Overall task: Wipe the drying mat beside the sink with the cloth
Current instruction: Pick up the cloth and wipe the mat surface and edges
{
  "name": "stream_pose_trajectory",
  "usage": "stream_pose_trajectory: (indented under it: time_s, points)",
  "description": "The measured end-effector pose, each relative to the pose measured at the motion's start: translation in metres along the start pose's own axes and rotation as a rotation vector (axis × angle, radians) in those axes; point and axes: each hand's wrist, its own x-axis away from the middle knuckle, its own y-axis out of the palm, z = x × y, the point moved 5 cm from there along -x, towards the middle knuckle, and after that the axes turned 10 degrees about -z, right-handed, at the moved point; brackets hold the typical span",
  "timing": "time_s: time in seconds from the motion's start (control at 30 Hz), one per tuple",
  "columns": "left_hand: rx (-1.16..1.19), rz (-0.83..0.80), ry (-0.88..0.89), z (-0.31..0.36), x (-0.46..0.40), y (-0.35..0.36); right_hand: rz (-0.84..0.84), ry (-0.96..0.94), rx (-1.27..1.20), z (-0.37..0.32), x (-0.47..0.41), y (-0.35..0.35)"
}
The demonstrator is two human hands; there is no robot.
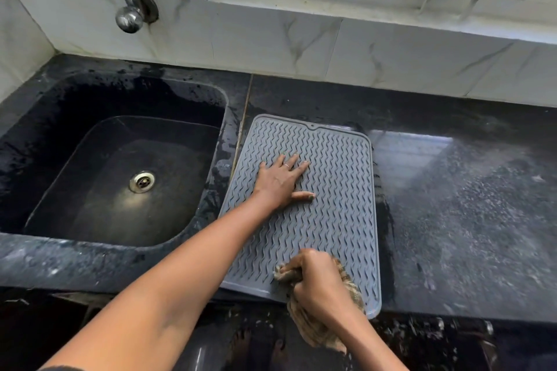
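Observation:
A grey drying mat [337, 220] with wavy ridges lies on the black counter just right of the sink [60, 117]. My left hand [281, 182] rests flat on the mat's upper middle, fingers spread, holding nothing. My right hand [318, 285] is closed around a bunched brownish striped cloth [351, 286] at the mat's near edge. Part of the cloth hangs down past the counter's front edge under my wrist.
The black sink basin has a metal drain [142, 181] and a chrome tap [128, 13] on the tiled wall behind. Wet black countertop [467, 205] stretches to the right of the mat. A window sill [361, 6] runs above the tiles.

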Motion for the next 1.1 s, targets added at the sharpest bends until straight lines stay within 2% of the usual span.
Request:
stream_pose_trajectory:
  time_s: [0.17, 0.27, 0.33, 0.4, 0.53, 0.63, 0.83, 0.97, 1.1]
  points:
    - [0.012, 0.026, -0.003, 0.002, 0.005, -0.002, -0.235, 0.038, 0.053, -0.004, -0.002, -0.003]
    - [0.024, 0.043, 0.002, 0.003, 0.008, -0.003, -0.387, 0.067, -0.108, -0.008, -0.014, -0.027]
    - [0.092, 0.147, 0.007, -0.001, 0.006, -0.012, -0.318, 0.075, -0.307, -0.010, -0.028, -0.057]
    - [0.195, 0.278, 0.000, -0.012, -0.001, -0.027, -0.141, 0.050, -0.445, -0.011, -0.051, -0.091]
    - [0.304, 0.373, -0.049, -0.048, -0.036, -0.054, 0.264, 0.048, -0.408, -0.017, -0.122, -0.149]
    - [0.372, 0.352, -0.058, -0.073, -0.070, -0.068, 0.455, 0.054, -0.266, -0.025, -0.178, -0.170]
    - [0.443, 0.311, -0.069, -0.100, -0.109, -0.083, 0.400, -0.008, -0.007, -0.033, -0.247, -0.151]
    - [0.514, 0.342, -0.118, -0.108, -0.116, -0.088, 0.450, -0.085, 0.052, -0.031, -0.246, -0.137]
    - [0.515, 0.361, -0.133, -0.107, -0.117, -0.086, 0.336, -0.129, 0.119, -0.021, -0.237, -0.124]
